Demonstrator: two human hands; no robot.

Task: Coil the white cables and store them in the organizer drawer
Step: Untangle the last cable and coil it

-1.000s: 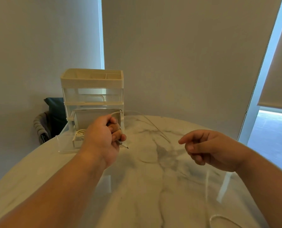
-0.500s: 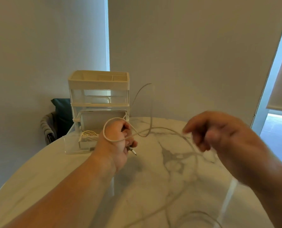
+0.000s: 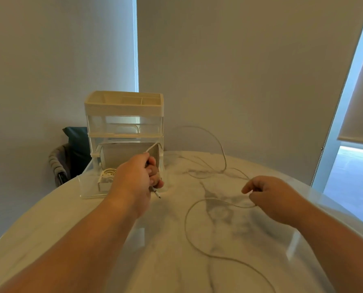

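Holding one cable (image 3: pixel 210 199), left hand (image 3: pixel 134 176), right hand (image 3: pixel 271 193) (one coil (image 3: pixel 108 173) in drawer (image 3: pixel 91 196))

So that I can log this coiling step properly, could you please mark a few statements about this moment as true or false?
1. The left hand grips the white cable, with its plug poking out below. True.
2. The right hand is empty. False: it pinches the white cable.
3. The bottom drawer of the organizer is shut. False: it stands pulled out.
4. A coiled cable already lies in that drawer. True.
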